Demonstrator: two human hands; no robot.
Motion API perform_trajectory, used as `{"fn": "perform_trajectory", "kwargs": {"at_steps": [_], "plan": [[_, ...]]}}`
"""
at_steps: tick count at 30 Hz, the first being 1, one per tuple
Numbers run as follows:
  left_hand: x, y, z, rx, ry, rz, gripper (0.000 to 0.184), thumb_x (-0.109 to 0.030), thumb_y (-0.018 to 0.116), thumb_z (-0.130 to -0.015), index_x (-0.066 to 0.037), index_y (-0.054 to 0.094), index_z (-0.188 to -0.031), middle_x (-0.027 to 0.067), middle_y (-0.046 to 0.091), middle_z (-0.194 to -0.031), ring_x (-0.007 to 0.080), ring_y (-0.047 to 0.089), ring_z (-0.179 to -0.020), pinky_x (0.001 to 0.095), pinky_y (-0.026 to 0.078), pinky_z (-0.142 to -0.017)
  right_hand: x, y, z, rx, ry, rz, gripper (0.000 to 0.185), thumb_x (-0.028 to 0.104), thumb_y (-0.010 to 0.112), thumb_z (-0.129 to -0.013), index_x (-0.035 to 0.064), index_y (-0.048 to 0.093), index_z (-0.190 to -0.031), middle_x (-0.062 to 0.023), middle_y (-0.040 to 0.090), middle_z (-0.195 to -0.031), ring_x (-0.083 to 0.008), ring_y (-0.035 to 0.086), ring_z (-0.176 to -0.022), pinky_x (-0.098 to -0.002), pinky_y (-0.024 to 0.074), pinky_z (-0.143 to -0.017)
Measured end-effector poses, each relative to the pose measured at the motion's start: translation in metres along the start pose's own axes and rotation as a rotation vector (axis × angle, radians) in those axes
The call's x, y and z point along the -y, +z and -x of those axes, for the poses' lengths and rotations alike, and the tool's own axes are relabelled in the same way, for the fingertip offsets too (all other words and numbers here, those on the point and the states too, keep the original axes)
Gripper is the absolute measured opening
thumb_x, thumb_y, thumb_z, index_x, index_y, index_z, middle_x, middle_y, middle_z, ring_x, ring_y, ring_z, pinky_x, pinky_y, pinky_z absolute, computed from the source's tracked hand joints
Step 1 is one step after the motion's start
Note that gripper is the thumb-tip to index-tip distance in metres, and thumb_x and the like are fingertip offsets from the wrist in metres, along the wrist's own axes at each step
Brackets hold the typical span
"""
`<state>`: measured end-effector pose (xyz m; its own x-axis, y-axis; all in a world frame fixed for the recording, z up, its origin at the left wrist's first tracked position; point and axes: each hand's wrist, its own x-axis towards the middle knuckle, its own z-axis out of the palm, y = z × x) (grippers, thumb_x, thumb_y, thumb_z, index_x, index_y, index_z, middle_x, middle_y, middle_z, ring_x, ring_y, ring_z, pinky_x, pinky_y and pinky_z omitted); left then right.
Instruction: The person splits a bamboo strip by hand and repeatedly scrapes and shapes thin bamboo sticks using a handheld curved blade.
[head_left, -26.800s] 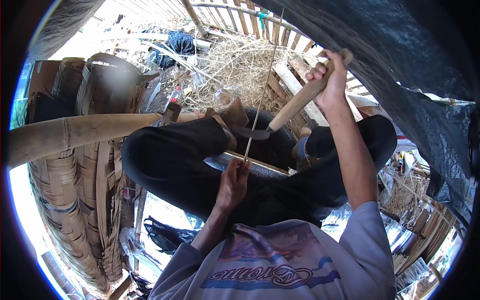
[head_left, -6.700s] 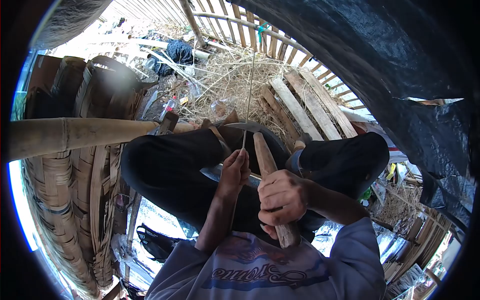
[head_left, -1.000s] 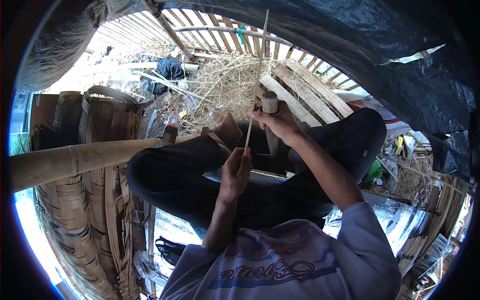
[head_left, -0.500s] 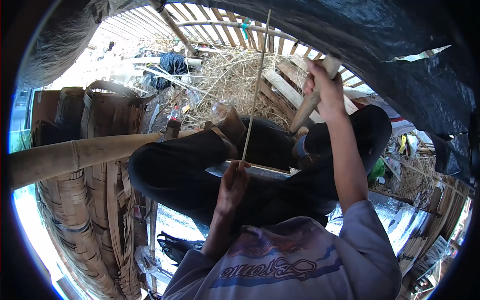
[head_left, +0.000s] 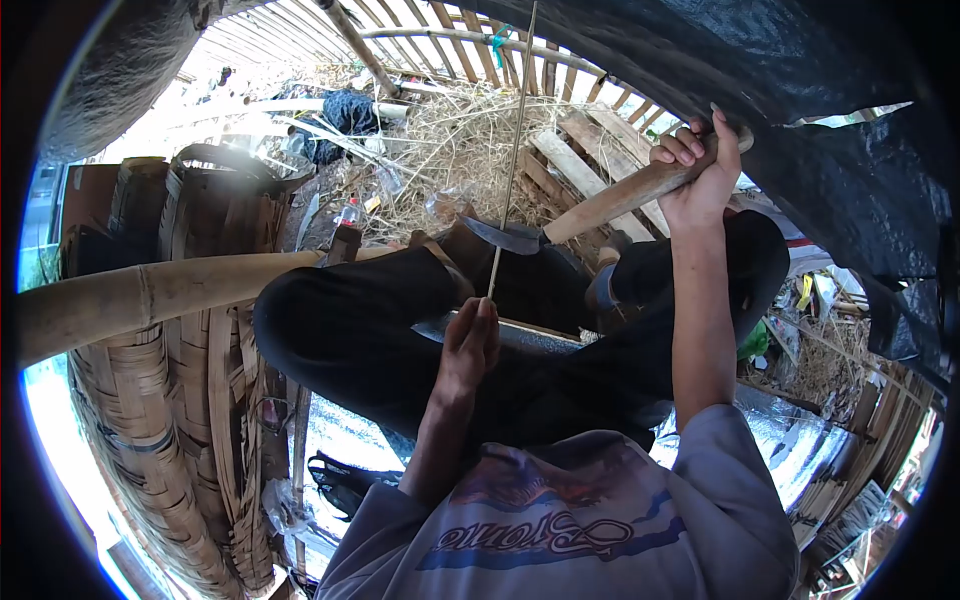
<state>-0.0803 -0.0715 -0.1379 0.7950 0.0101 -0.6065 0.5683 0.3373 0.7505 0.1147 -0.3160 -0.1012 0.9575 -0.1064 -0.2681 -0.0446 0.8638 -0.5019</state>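
My left hand [head_left: 469, 343] pinches the lower end of a long thin bamboo strip [head_left: 514, 150], which stands nearly upright in front of my lap. My right hand [head_left: 703, 172] is wrapped round the thick wooden handle of a knife [head_left: 632, 201], with the index finger raised along the handle's end. Its short curved dark blade [head_left: 512, 238] points left and crosses the strip a little above my left hand. Whether the edge touches the strip I cannot tell.
A thick bamboo pole [head_left: 170, 296] juts in from the left above woven bamboo baskets [head_left: 140, 450]. Straw and shavings [head_left: 460, 150] cover the ground ahead, with loose planks [head_left: 575, 170] beside them. A dark tarp [head_left: 800, 70] hangs at upper right. A small bottle [head_left: 349, 213] stands beyond my left knee.
My right hand has moved up and right and turned the knife, so its blade has swung from near my right foot to across the strip. My left hand and the strip have shifted slightly.
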Motion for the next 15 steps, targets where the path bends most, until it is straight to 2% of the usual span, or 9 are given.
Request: {"fn": "perform_trajectory", "kwargs": {"at_steps": [3, 5, 8, 10, 12, 13, 15], "plan": [[0.001, -0.002, -0.002, 0.006, -0.013, 0.016, 0.02, -0.028, 0.043, -0.099, -0.015, 0.049, -0.085, -0.0092, 0.038, -0.054, -0.0002, 0.029, -0.039, 0.0166, 0.022, -0.036, -0.002, 0.0, -0.002, 0.05, 0.014, 0.032, 0.024, 0.032, 0.058, -0.086, 0.0139, 0.048, -0.074, 0.0058, 0.032, -0.053, -0.0068, 0.036, -0.049, -0.0255, 0.0352, -0.055], [0.001, 0.0, -0.003, -0.021, -0.024, 0.028, 0.021, -0.027, 0.043, -0.099, -0.015, 0.049, -0.083, -0.0094, 0.037, -0.054, -0.0003, 0.029, -0.039, 0.0166, 0.021, -0.036, -0.009, 0.007, 0.008, 0.107, 0.119, 0.143, 0.027, 0.034, 0.058, -0.085, 0.0136, 0.047, -0.071, 0.0055, 0.033, -0.053, -0.007, 0.035, -0.048, -0.025, 0.0346, -0.054], [0.002, -0.002, -0.006, -0.035, -0.009, 0.037, 0.022, -0.027, 0.043, -0.099, -0.016, 0.048, -0.081, -0.0096, 0.036, -0.054, -0.0006, 0.029, -0.039, 0.0167, 0.021, -0.036, -0.01, 0.005, -0.001, 0.033, 0.028, 0.099, 0.029, 0.035, 0.058, -0.085, 0.0128, 0.046, -0.071, 0.0055, 0.032, -0.053, -0.007, 0.035, -0.047, -0.0251, 0.0341, -0.053], [0.002, -0.003, -0.004, -0.021, 0.025, 0.035, 0.022, -0.027, 0.043, -0.099, -0.015, 0.047, -0.081, -0.0097, 0.036, -0.054, -0.0008, 0.028, -0.039, 0.0169, 0.02, -0.035, -0.011, 0.006, 0.0, 0.019, 0.039, 0.065, 0.027, 0.034, 0.057, -0.085, 0.0129, 0.046, -0.072, 0.0056, 0.032, -0.053, -0.007, 0.035, -0.047, -0.0251, 0.0338, -0.053], [0.004, 0.0, -0.004, -0.051, -0.016, -0.027, 0.022, -0.026, 0.044, -0.099, -0.013, 0.048, -0.082, -0.0095, 0.036, -0.057, -0.0012, 0.028, -0.043, 0.0165, 0.021, -0.038, -0.015, 0.009, 0.009, 0.083, 0.139, 0.214, 0.026, 0.034, 0.057, -0.085, 0.0136, 0.046, -0.073, 0.0054, 0.033, -0.053, -0.007, 0.035, -0.047, -0.0251, 0.0339, -0.052], [0.008, -0.002, -0.008, -0.047, -0.019, -0.026, 0.022, -0.026, 0.044, -0.099, -0.013, 0.048, -0.082, -0.0095, 0.036, -0.057, -0.0012, 0.028, -0.043, 0.0165, 0.021, -0.038, -0.018, 0.006, 0.008, 0.073, 0.147, 0.191, 0.025, 0.033, 0.058, -0.084, 0.014, 0.046, -0.073, 0.0051, 0.033, -0.054, -0.0069, 0.035, -0.048, -0.0249, 0.0341, -0.053], [0.021, -0.012, -0.015, -0.023, 0.127, 0.019, 0.022, -0.025, 0.046, -0.099, -0.009, 0.048, -0.085, -0.0088, 0.036, -0.062, -0.0015, 0.029, -0.048, 0.016, 0.023, -0.042, -0.015, 0.003, 0.003, 0.009, 0.076, 0.15, 0.025, 0.033, 0.057, -0.084, 0.014, 0.046, -0.073, 0.0051, 0.033, -0.054, -0.0069, 0.036, -0.048, -0.0248, 0.0339, -0.054]]}}
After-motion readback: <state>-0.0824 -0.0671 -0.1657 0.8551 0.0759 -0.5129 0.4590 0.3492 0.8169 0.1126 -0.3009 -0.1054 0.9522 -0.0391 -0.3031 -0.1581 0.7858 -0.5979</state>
